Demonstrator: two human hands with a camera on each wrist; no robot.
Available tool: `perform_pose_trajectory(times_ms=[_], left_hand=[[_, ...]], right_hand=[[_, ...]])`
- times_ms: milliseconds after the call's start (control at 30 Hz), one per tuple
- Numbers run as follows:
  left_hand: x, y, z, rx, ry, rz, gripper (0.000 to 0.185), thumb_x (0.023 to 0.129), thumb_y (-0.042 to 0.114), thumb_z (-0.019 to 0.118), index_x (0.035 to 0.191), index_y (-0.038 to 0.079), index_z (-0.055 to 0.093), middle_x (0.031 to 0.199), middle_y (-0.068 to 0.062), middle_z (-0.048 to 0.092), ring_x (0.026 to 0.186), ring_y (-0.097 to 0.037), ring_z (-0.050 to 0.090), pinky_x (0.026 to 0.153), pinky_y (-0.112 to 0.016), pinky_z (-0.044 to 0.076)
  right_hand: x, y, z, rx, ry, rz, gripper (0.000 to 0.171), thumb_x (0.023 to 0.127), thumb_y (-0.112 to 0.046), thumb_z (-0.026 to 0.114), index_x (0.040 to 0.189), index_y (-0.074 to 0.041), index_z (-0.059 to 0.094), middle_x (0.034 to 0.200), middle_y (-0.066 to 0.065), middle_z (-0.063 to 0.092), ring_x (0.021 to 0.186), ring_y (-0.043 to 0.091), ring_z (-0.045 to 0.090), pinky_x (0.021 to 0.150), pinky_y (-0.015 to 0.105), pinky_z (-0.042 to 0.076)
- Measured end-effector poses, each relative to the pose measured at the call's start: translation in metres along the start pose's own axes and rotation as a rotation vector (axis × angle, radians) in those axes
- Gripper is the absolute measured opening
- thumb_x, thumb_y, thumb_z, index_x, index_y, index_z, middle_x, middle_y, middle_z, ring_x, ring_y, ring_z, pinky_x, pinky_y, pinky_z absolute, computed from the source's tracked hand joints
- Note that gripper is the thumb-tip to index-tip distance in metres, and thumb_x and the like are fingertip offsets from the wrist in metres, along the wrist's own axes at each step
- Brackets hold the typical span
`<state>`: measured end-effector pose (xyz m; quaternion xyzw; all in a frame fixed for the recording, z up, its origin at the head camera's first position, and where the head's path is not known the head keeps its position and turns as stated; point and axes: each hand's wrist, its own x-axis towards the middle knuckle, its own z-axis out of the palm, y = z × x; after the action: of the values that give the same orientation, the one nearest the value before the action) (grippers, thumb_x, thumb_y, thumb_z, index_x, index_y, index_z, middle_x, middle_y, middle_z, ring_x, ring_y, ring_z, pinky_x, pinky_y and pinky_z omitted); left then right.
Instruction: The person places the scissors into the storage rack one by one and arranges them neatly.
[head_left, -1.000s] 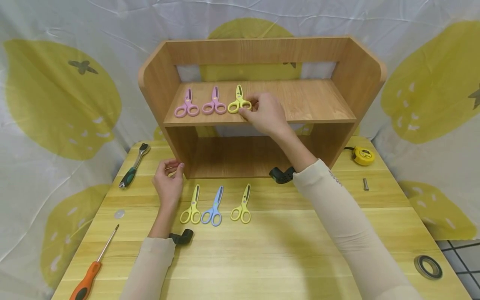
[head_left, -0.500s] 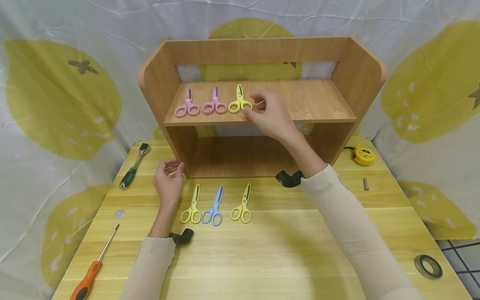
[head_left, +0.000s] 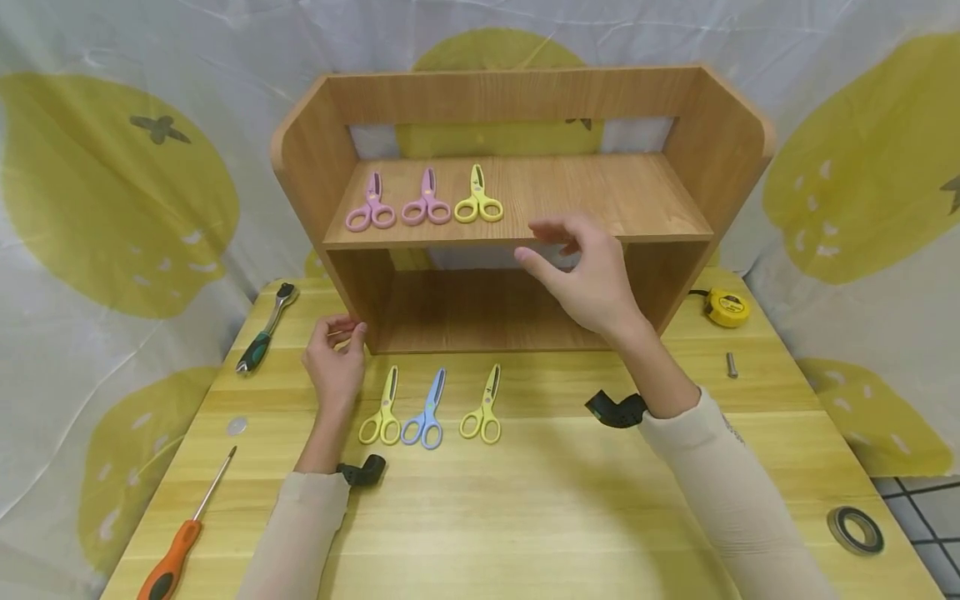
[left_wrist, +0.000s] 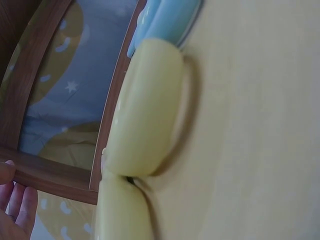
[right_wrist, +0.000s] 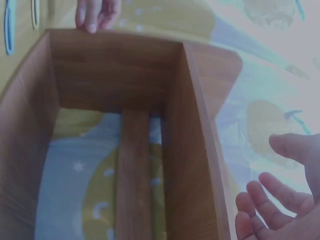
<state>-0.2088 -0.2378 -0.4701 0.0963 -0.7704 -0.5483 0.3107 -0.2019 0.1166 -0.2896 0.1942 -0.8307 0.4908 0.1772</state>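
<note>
A wooden shelf (head_left: 645, 208) stands at the back of the table. Its upper board carries two pink scissors (head_left: 371, 204) (head_left: 426, 202) and a yellow pair (head_left: 477, 200) in a row. My right hand (head_left: 558, 254) hovers open in front of the board's edge, right of the yellow pair, holding nothing. My left hand (head_left: 341, 337) holds the front edge of the shelf's left side panel near the tabletop. Just right of it lie yellow scissors (head_left: 382, 412), blue scissors (head_left: 426, 412) and another yellow pair (head_left: 483, 408). The left wrist view shows a yellow handle (left_wrist: 150, 110) close up.
A ratchet wrench (head_left: 264, 329), a washer (head_left: 237, 427) and an orange screwdriver (head_left: 183, 533) lie on the table's left side. On the right are a yellow tape measure (head_left: 726, 307), a bolt (head_left: 731, 365) and a tape roll (head_left: 855, 529). Printed cloth hangs behind.
My right hand has let go of the yellow scissors on the upper board and drawn back, down and to the right. My left hand has stayed put.
</note>
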Motion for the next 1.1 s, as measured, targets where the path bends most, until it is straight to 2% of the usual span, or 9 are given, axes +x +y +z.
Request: perform_pose_trajectory(times_ms=[200, 433, 633, 800, 1100], left_hand=[[0.001, 0.004, 0.001, -0.01, -0.006, 0.016, 0.022, 0.092, 0.007, 0.077, 0.111, -0.001, 0.068, 0.105, -0.014, 0.073, 0.088, -0.013, 0.069, 0.074, -0.009, 0.058], [0.001, 0.002, 0.0, 0.015, 0.002, 0.018, 0.022, 0.092, 0.007, 0.077, 0.111, 0.0, 0.069, 0.105, -0.013, 0.072, 0.087, -0.008, 0.069, 0.073, -0.009, 0.058], [0.002, 0.002, -0.002, 0.018, 0.009, 0.035, 0.02, 0.092, 0.008, 0.077, 0.11, 0.0, 0.069, 0.103, -0.013, 0.073, 0.086, -0.011, 0.07, 0.072, -0.008, 0.057], [0.002, 0.003, -0.002, 0.021, 0.005, 0.038, 0.022, 0.092, 0.007, 0.077, 0.111, 0.0, 0.069, 0.105, -0.014, 0.073, 0.089, -0.019, 0.071, 0.071, -0.006, 0.056], [-0.001, 0.004, -0.002, 0.009, -0.01, 0.011, 0.02, 0.092, 0.007, 0.076, 0.11, 0.0, 0.069, 0.105, -0.014, 0.074, 0.087, -0.01, 0.07, 0.072, -0.009, 0.058]], right_hand=[[-0.032, 0.008, 0.003, -0.016, -0.04, -0.009, 0.041, 0.091, -0.033, 0.081, 0.126, -0.015, 0.069, 0.12, -0.001, 0.07, 0.111, 0.018, 0.064, 0.097, 0.04, 0.053], [-0.069, 0.024, 0.015, -0.016, -0.101, 0.038, 0.041, 0.091, -0.033, 0.081, 0.127, -0.018, 0.068, 0.118, -0.005, 0.069, 0.107, 0.014, 0.062, 0.093, 0.035, 0.053], [-0.097, 0.043, 0.031, 0.02, -0.169, 0.113, 0.044, 0.092, -0.031, 0.08, 0.13, -0.015, 0.065, 0.121, -0.001, 0.068, 0.109, 0.02, 0.062, 0.093, 0.046, 0.054], [-0.116, 0.062, 0.049, 0.038, -0.208, 0.2, 0.047, 0.091, -0.031, 0.081, 0.131, -0.012, 0.064, 0.118, 0.002, 0.068, 0.108, 0.022, 0.063, 0.091, 0.048, 0.055], [-0.14, 0.078, 0.077, 0.076, -0.288, 0.352, 0.058, 0.088, -0.03, 0.083, 0.136, -0.005, 0.061, 0.126, 0.014, 0.068, 0.111, 0.033, 0.063, 0.095, 0.054, 0.055]])
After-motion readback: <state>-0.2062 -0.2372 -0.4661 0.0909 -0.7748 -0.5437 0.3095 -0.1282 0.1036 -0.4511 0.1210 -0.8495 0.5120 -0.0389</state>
